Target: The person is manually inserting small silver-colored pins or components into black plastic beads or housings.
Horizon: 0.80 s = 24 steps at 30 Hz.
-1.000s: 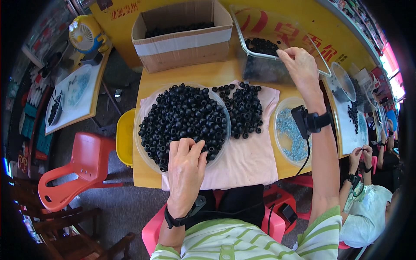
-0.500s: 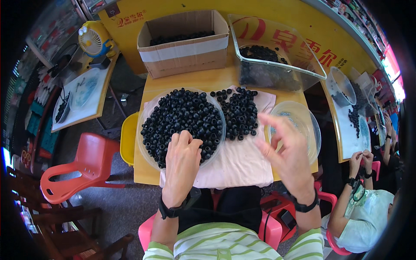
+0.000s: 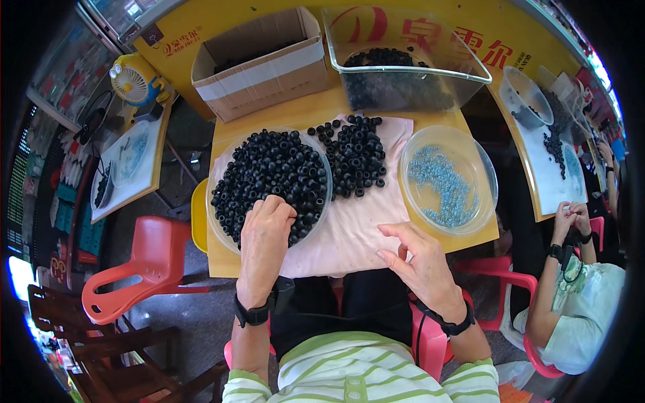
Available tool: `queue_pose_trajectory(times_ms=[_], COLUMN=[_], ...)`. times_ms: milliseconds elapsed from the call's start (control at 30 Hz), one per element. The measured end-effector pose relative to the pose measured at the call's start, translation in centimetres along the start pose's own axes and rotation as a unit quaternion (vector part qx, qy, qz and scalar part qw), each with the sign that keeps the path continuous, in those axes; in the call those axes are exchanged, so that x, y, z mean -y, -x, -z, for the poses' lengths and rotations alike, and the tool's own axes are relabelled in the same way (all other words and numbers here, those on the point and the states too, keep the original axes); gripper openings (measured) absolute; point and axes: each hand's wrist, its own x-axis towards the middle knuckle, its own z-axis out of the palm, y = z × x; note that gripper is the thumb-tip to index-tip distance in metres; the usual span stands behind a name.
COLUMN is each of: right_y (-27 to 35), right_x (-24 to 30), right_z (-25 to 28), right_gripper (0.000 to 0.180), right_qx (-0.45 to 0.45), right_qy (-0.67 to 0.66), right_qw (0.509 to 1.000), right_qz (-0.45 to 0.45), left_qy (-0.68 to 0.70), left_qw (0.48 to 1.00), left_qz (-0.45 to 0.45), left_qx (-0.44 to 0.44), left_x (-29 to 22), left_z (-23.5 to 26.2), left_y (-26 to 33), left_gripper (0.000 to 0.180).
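Observation:
My left hand [image 3: 263, 230] rests at the near edge of a round clear tub [image 3: 328, 201] heaped with black beads [image 3: 275, 171]. Its fingers are curled together; what they hold, if anything, is hidden. My right hand [image 3: 418, 260] hovers over the near edge of a pale pink cloth [image 3: 349, 232], thumb and forefinger apart, with nothing visible between them. More loose black beads [image 3: 356, 154] lie on the cloth beside the tub. To the right stands a second round clear tub [image 3: 485, 201] with small light-blue beads [image 3: 443, 185] in it.
At the table's [image 3: 225, 269] far side stand a cardboard box [image 3: 262, 74] and a clear plastic bin [image 3: 430, 97], both holding black pieces. A red chair [image 3: 144, 269] and yellow container [image 3: 199, 215] are at the left. On the right sits another person [image 3: 578, 316] by a side table.
My right hand has moved down toward me, away from the light-blue bead tub, which now shows fully. My left hand stays at the black beads. The whole view has shifted slightly.

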Motion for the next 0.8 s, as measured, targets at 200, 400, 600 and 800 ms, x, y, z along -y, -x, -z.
queue_pose_trajectory(times_ms=[200,400,600,800], right_y=[0.3,0.2,-0.1,-0.6], right_x=[-0.5,-0.8,-0.9,-1.4], right_z=[-0.8,-1.4,-1.0,-1.0], right_gripper=[0.034,0.034,0.034,0.028], right_qx=[0.026,0.038,0.037,0.017], right_qy=[0.008,0.003,0.002,-0.009], right_qw=[0.999,0.999,0.999,0.999], right_qz=[-0.024,-0.012,-0.024,-0.037], left_qy=[-0.02,-0.05,0.086,0.175], left_qw=[1.0,0.998,0.994,0.985], left_qz=[-0.004,-0.009,0.049,0.003], left_qx=[0.012,0.033,-0.039,-0.01], left_x=[0.0,0.3,0.3,-4.6], left_z=[0.4,0.7,0.8,-0.5], left_y=[-0.2,-0.5,-0.1,0.3], left_gripper=[0.013,0.016,0.012,0.014])
